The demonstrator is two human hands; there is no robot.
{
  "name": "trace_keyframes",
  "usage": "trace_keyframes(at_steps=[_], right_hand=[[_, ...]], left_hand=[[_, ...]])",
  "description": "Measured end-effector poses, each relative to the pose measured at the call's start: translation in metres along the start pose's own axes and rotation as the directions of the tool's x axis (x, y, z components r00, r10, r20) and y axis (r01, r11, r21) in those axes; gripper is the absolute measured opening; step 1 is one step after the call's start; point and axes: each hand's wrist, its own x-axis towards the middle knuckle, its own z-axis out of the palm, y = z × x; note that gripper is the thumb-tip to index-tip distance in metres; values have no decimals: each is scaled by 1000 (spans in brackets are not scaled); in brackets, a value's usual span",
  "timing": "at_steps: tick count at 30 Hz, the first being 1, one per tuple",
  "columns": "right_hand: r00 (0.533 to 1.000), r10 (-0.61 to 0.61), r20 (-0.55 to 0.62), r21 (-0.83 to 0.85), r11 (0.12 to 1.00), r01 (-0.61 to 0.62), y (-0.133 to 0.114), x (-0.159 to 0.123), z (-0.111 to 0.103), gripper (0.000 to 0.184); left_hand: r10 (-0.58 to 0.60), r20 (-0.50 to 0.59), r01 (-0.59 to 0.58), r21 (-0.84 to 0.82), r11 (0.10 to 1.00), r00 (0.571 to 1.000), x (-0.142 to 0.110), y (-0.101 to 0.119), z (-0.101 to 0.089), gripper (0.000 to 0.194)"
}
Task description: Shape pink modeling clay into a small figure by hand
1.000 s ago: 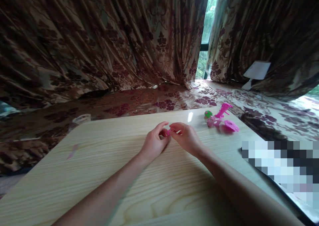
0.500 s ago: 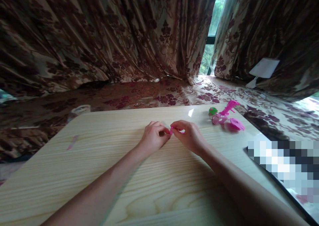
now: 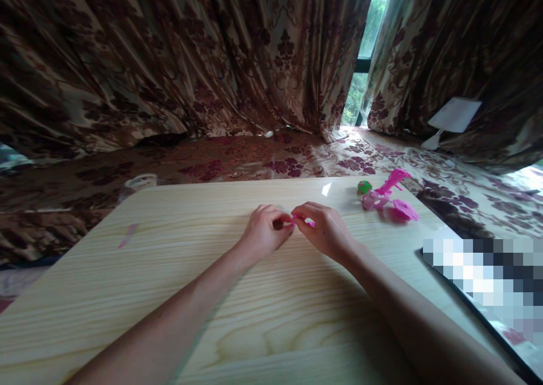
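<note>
Head view: left hand (image 3: 265, 230) and right hand (image 3: 326, 228) pinch small pink piece (image 3: 311, 224) above worktop (image 3: 203, 215), pink disc (image 3: 405, 210) apart

You're in a home, by the look of it, perhaps a bedroom or sitting area. Heavy flower-patterned curtains (image 3: 254, 57) fill the top of the frame, parting at a window (image 3: 375, 20) in the upper right. Matching floral fabric (image 3: 237, 159) spreads behind your light wood-grain table (image 3: 169, 283), and a white-shaded lamp (image 3: 455, 115) stands at the right.
</note>
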Motion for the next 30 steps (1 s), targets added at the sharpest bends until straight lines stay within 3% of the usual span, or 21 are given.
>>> trace_keyframes(at_steps=[10, 22, 30], right_hand=[[999, -8, 54, -21, 1000, 9, 1, 0, 4, 15], [1000, -6, -3, -4, 1000, 6, 1, -2, 8, 16], [997, 57, 44, 19, 998, -58, 3, -4, 6, 16]], left_hand=[[7, 2, -7, 2, 1000, 1000, -1, -1, 0, 10], [-6, 25, 8, -57, 998, 1000, -1, 0, -4, 11], [-28, -43, 24, -93, 995, 999, -3, 0, 0, 12]])
